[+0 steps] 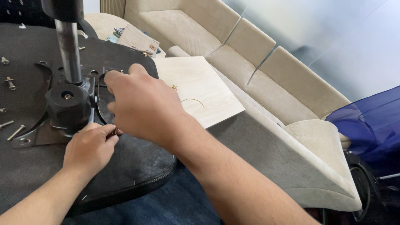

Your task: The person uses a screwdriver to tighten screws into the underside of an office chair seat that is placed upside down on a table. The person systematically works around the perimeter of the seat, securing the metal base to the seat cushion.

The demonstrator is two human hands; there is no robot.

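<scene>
Chair seat underside [125,166], covered in dark grey fabric, lies face-up in front of the person, filling the left half of the view; bolted to it is a black metal mechanism plate [68,104] from which a steel gas cylinder [68,50] rises upright. Both hands meet at the plate's right edge; the left hand [89,148] rests on the fabric with its fingers curled in, thumb and forefinger pinched on something small and thin, too small to tell what it is; the right hand [143,104] reaches across above it, fingers bent downward onto the plate's edge, and whether it grips anything cannot be told because its own back hides the fingertips. Further left, loose bolts [10,83] stand and lie on the seat fabric around the plate, some upright, some flat; a few staples show along the seat's front hem. To the right, just beyond the seat, a pale wooden board [200,89] lies flat on the grey upholstered ledge, with a small bent piece of gold wire on it; behind it runs a beige sofa [266,62] with angled back cushions; a folded tan pouch [137,39] sits at the far end; a blue translucent sheet [371,125] hangs at the right edge.
</scene>
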